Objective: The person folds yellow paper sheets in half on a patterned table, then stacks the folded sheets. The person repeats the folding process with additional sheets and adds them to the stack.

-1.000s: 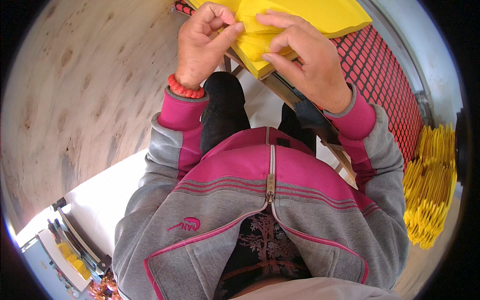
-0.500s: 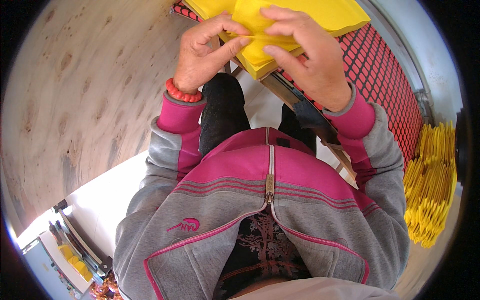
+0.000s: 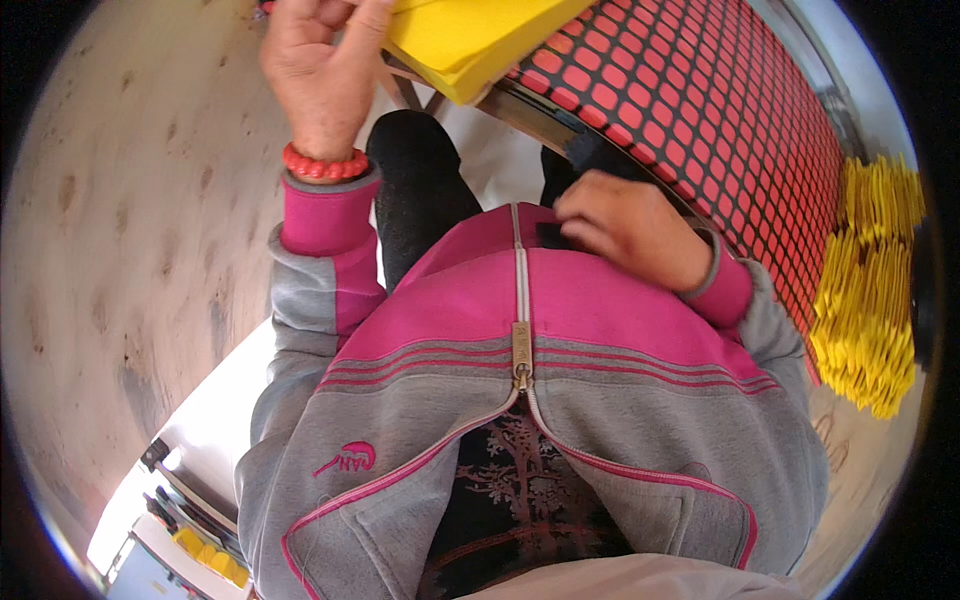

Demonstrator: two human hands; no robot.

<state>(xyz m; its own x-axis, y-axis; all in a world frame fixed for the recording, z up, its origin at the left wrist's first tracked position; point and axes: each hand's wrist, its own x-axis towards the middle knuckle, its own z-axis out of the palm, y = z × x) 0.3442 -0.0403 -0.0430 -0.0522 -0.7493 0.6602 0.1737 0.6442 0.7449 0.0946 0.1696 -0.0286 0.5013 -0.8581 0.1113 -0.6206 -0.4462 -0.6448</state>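
Two hands work apart: the left hand (image 3: 322,62) pinches the flat yellow foam sheet (image 3: 470,38) at its overhanging table-edge corner; the right hand (image 3: 625,228), loosely curled, rests on the pink-and-grey zip jacket (image 3: 600,330) beside open floor.

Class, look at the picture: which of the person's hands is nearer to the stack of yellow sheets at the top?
The left. The left hand touches the stack of yellow sheets at its left edge, while the right hand rests below it, apart, against the pink jacket.
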